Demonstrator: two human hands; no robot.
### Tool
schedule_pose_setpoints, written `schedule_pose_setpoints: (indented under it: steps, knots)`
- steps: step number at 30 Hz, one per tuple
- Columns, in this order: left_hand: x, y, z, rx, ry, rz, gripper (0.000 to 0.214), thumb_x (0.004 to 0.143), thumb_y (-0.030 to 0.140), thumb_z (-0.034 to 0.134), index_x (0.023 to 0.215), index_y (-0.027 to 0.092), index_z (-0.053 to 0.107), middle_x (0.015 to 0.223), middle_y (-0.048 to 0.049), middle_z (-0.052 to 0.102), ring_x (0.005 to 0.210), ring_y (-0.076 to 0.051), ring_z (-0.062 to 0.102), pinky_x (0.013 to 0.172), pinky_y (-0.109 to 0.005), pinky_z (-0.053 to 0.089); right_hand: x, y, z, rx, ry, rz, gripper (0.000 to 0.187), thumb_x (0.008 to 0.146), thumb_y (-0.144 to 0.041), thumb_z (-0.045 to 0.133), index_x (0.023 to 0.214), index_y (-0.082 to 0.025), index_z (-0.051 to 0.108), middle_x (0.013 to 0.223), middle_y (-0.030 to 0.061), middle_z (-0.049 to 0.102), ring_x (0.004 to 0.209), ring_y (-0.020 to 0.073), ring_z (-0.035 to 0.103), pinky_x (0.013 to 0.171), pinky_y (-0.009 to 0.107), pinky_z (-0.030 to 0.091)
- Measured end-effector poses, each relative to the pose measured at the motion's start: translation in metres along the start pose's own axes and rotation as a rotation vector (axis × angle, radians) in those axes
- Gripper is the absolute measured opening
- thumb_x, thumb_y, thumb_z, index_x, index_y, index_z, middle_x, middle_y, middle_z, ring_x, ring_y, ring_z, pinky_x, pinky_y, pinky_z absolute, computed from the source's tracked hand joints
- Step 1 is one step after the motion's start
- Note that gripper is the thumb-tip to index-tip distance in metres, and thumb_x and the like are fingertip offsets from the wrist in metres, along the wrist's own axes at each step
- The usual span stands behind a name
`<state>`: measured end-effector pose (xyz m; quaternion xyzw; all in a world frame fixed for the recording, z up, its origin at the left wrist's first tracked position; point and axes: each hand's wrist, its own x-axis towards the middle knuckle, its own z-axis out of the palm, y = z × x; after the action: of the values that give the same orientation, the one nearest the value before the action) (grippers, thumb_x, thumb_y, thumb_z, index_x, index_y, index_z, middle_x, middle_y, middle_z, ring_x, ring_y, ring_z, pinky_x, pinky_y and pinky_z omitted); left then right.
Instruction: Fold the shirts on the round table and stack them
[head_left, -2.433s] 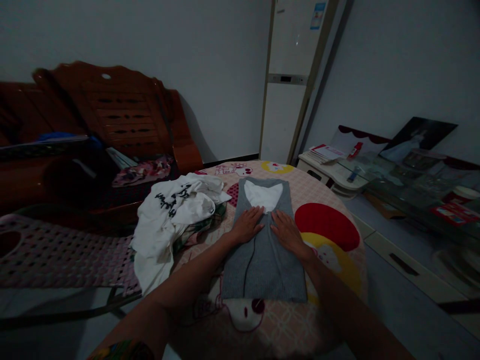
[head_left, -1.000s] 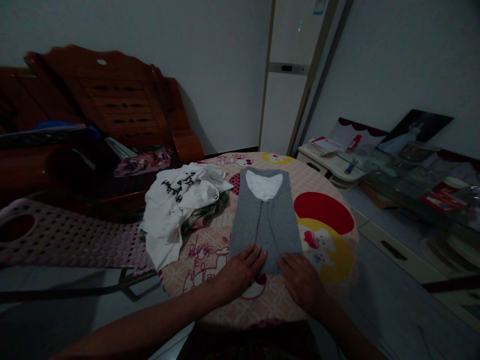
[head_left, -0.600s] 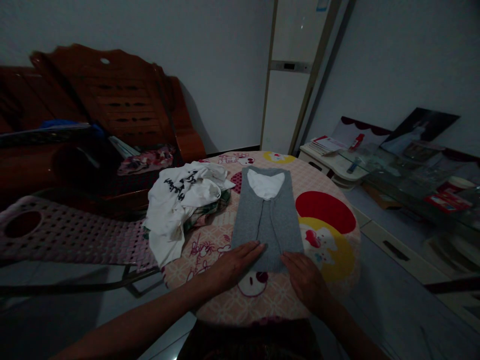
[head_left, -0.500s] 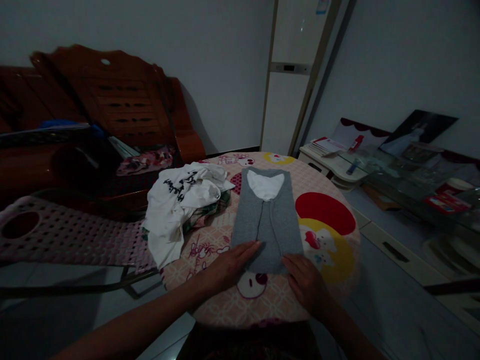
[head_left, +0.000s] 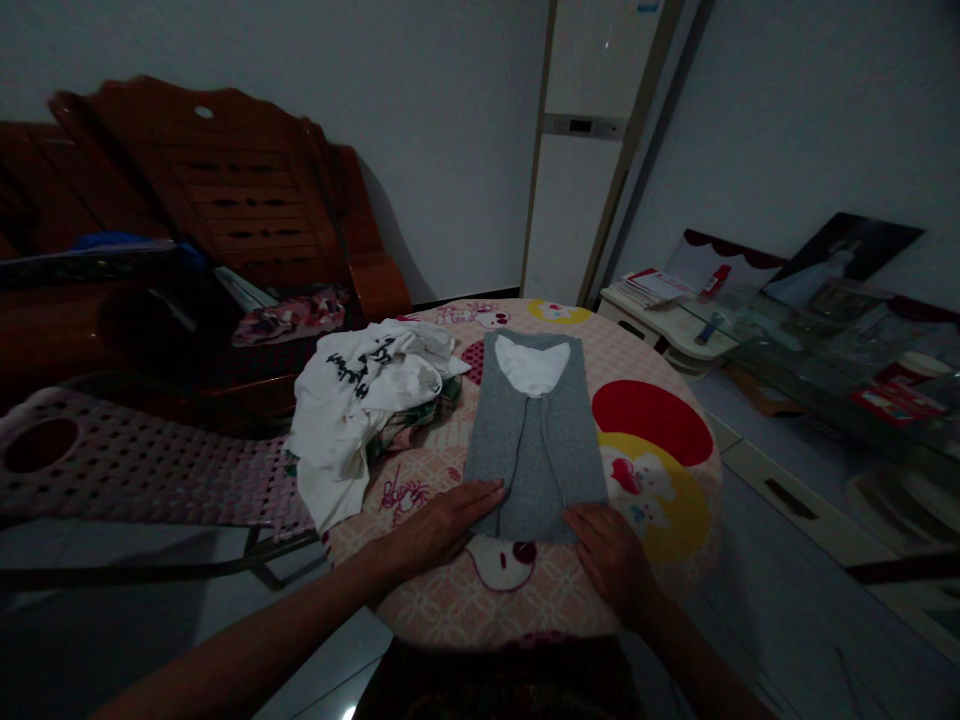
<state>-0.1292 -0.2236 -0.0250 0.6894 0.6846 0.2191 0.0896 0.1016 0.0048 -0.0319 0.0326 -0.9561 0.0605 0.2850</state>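
Your left hand (head_left: 442, 525) has shifted outward since the frame half a second earlier, from the lower middle of the gray garment (head_left: 536, 450) to its lower left corner; your right hand (head_left: 611, 550) has stayed almost where it was, at the lower right corner. Note the position of the gray garment: it lies flat on the round table (head_left: 540, 620), in front of you, neck end away and ribbed hem toward you. This orientation probably puts both hem corners within easy reach, and one hand at each corner appears to keep the hem straight and the knit from creeping. Left fingers are extended and laid together across the edge, while right fingers are slightly bent over theirs; whether either thumb pinches the fabric cannot be told from this view. The white heap (head_left: 345, 400) rests to the left, just beside the gray garment but apart from it, which seems to leave the central surface to the flat piece. Count as follows: two hands, both yours; one gray garment, with one white panel (head_left: 532, 368) in its neck opening; one round table; one white heap with black lettering; green plaid cloth (head_left: 420, 420) beneath that heap, number of pieces not determinable; one woven chair (head_left: 187, 460) at the left.
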Motion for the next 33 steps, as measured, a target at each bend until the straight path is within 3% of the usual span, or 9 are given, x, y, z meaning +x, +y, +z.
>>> schedule_pose_setpoints:
  steps: [4, 9, 12, 17, 21, 25, 30, 33]
  knots:
    - [0.002, -0.002, 0.001, 0.043, -0.041, 0.038, 0.075, 0.089, 0.005, 0.043, 0.157, 0.031, 0.025, 0.159, -0.0068, 0.038, 0.146, -0.021, 0.037, 0.121, -0.045, 0.034, 0.003, -0.003, 0.002, 0.004, 0.053, 0.017, 0.046, 0.087, -0.006, 0.045, 0.130, -0.012, 0.061, 0.112, 0.0136, 0.071, 0.102, 0.0243, 0.063, 0.088, 0.041, 0.057]
    - [0.000, -0.002, -0.002, 0.029, -0.052, 0.002, 0.080, 0.089, 0.006, 0.044, 0.159, 0.032, 0.015, 0.161, -0.0049, 0.035, 0.147, -0.020, 0.034, 0.121, -0.045, 0.032, -0.004, 0.009, 0.002, 0.019, 0.073, 0.039, 0.065, 0.079, 0.000, 0.039, 0.141, -0.014, 0.054, 0.120, 0.0133, 0.069, 0.111, 0.0238, 0.063, 0.093, 0.043, 0.056]
    - [0.000, -0.004, -0.003, -0.005, -0.049, 0.013, 0.077, 0.088, 0.008, 0.047, 0.158, 0.031, 0.022, 0.160, -0.0053, 0.037, 0.147, -0.021, 0.035, 0.122, -0.046, 0.031, -0.011, 0.018, 0.002, 0.015, 0.096, 0.030, 0.058, 0.078, -0.002, 0.042, 0.131, -0.015, 0.062, 0.118, 0.0134, 0.070, 0.112, 0.0248, 0.064, 0.094, 0.045, 0.056]
    - [0.009, -0.006, -0.014, -0.105, -0.014, -0.024, 0.047, 0.096, 0.023, 0.047, 0.143, 0.026, 0.052, 0.145, -0.0079, 0.056, 0.136, -0.021, 0.051, 0.115, -0.042, 0.040, -0.008, 0.023, -0.007, 0.114, 0.167, 0.156, 0.037, 0.081, -0.006, 0.046, 0.104, -0.020, 0.071, 0.102, 0.0090, 0.075, 0.097, 0.0221, 0.069, 0.084, 0.039, 0.058]
    - [0.029, -0.001, -0.042, -0.222, -0.003, -0.128, 0.037, 0.100, 0.033, 0.043, 0.131, 0.025, 0.062, 0.123, -0.0050, 0.071, 0.109, -0.018, 0.068, 0.097, -0.031, 0.051, 0.015, 0.030, -0.020, 0.220, 0.163, 0.299, 0.028, 0.084, -0.012, 0.048, 0.099, -0.020, 0.071, 0.090, 0.0058, 0.075, 0.083, 0.0191, 0.071, 0.075, 0.031, 0.058]
    - [0.058, -0.005, -0.068, -0.248, 0.060, -0.174, 0.033, 0.098, 0.037, 0.046, 0.117, 0.020, 0.069, 0.102, -0.0053, 0.076, 0.090, -0.018, 0.070, 0.081, -0.027, 0.051, 0.051, 0.047, -0.027, 0.319, 0.182, 0.483, 0.024, 0.087, -0.025, 0.051, 0.097, -0.022, 0.072, 0.093, 0.0061, 0.076, 0.085, 0.0208, 0.072, 0.076, 0.031, 0.056]
    - [0.099, -0.041, -0.085, -0.253, 0.142, -0.175, 0.035, 0.095, 0.042, 0.047, 0.083, 0.015, 0.066, 0.069, 0.0001, 0.061, 0.065, -0.013, 0.055, 0.062, -0.023, 0.040, 0.101, 0.078, -0.019, 0.450, 0.192, 0.585, 0.028, 0.086, -0.033, 0.055, 0.098, -0.016, 0.073, 0.088, 0.0079, 0.076, 0.080, 0.0217, 0.069, 0.074, 0.031, 0.054]
    - [0.122, -0.071, -0.084, -0.255, 0.221, -0.214, 0.036, 0.091, 0.044, 0.049, 0.071, 0.016, 0.058, 0.062, 0.0026, 0.051, 0.060, -0.011, 0.046, 0.058, -0.022, 0.035, 0.128, 0.101, -0.003, 0.439, 0.219, 0.597, 0.030, 0.084, -0.033, 0.053, 0.099, -0.015, 0.073, 0.087, 0.0081, 0.075, 0.079, 0.0220, 0.067, 0.076, 0.032, 0.052]
